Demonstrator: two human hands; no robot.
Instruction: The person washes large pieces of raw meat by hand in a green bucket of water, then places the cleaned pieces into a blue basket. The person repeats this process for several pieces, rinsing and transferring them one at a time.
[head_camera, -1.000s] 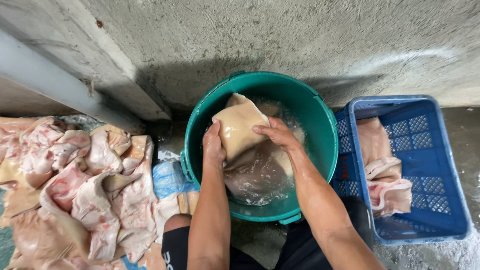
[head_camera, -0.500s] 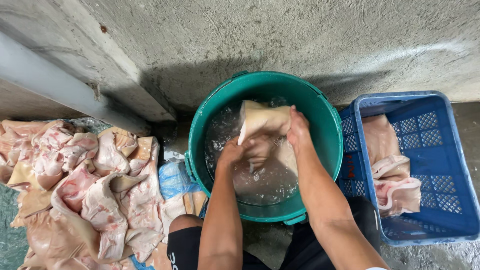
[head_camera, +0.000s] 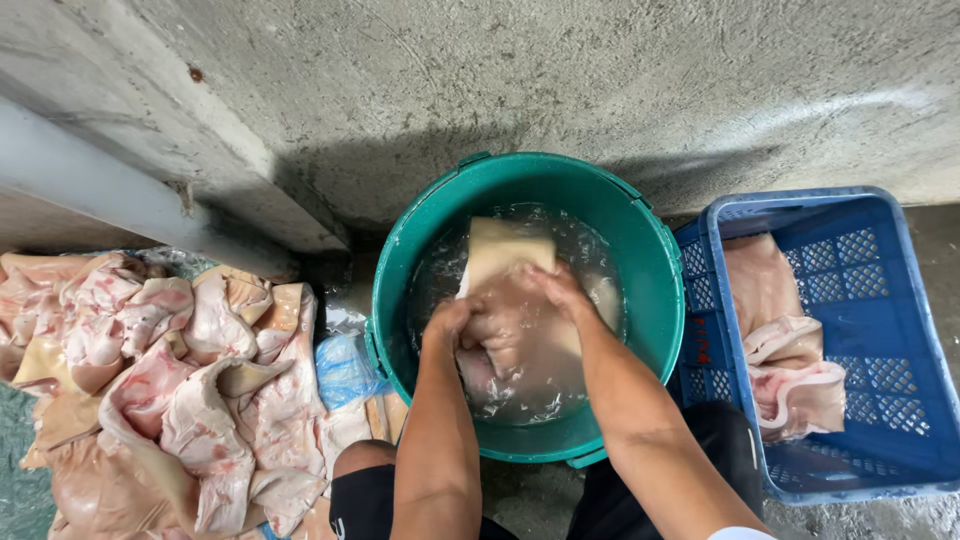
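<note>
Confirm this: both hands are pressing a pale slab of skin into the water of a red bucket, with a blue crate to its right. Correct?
Not quite. The bucket is green, not red, as the head view shows. The rest stands: the left hand and right hand press the pale slab of skin into its water, and the blue crate sits to its right.

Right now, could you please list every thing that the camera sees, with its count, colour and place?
bucket: one, green, centre, on the floor by the wall, holds water
slab in the bucket: one, pale tan and pink, partly in the water, under both hands
pile of slabs: many, pink and tan, on the floor at the left
crate: one, blue plastic, right of the bucket
slabs in the crate: a few, pale pink, count unclear
plastic bag: one, blue, between the pile and the bucket
wall: grey concrete, behind the bucket
left hand: in the bucket, pressing the slab
right hand: in the bucket, gripping the slab
</note>
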